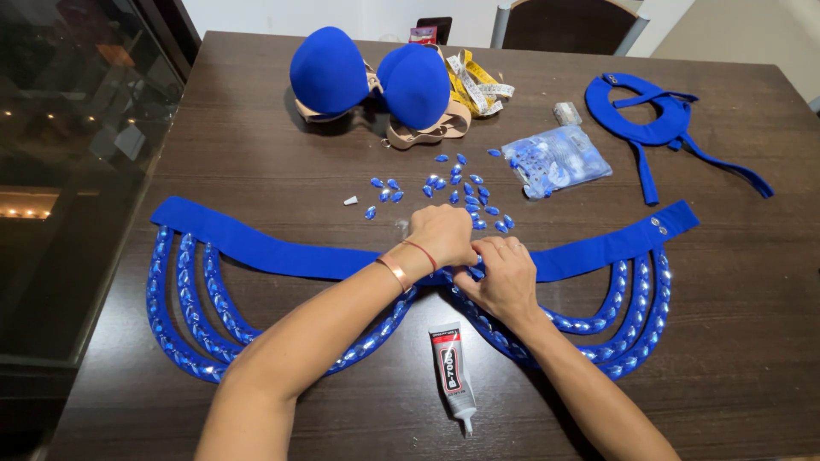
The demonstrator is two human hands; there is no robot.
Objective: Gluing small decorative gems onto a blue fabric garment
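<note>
On the dark wooden desk (256, 145), a blue fabric belt (256, 243) with gem-covered hanging loops lies spread from left to right. At its middle the left hand (442, 235) and right hand (504, 277) meet, their fingers bunched together and pinching a small blue gem against the band. Loose blue gems (444, 183) lie just beyond them; a glue tube (451, 367) lies nearer.

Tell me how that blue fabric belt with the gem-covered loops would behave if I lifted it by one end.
The blue fabric belt with gem-covered loops would probably flop and sag, since it lies flat and curved on the dark wooden table. The stones likely weigh its loops down, so they may swing and tangle.
</note>
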